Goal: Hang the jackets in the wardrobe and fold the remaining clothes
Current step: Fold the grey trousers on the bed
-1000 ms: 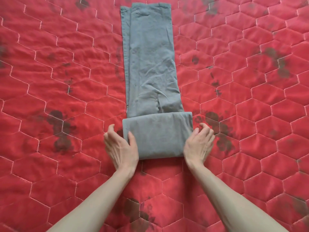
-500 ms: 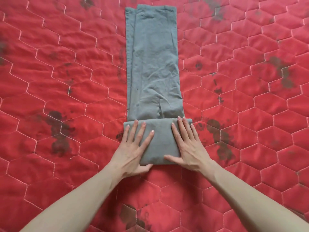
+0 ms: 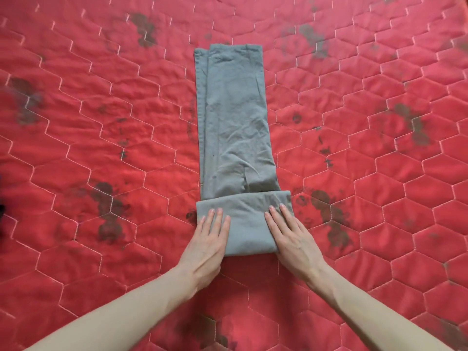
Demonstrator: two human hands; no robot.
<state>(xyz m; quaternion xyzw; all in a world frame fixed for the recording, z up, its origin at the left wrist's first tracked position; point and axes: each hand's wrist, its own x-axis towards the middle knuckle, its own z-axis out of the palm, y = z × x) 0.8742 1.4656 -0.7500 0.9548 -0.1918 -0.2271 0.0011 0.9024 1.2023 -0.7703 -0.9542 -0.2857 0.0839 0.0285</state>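
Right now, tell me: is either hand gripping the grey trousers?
No: the left hand and right hand lie flat, fingers straight, on the grey trousers.

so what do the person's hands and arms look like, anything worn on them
Both forearms are bare, with no sleeves in view. The left hand and right hand wear no gloves, and no rings, watch or bracelets show. The fingernails are short and look unpainted.

no legible text, label, brand, number or sign found on the grey garment [image 3: 235, 127] or the red quilted bedcover [image 3: 101, 173]; dark blotches there form no characters.
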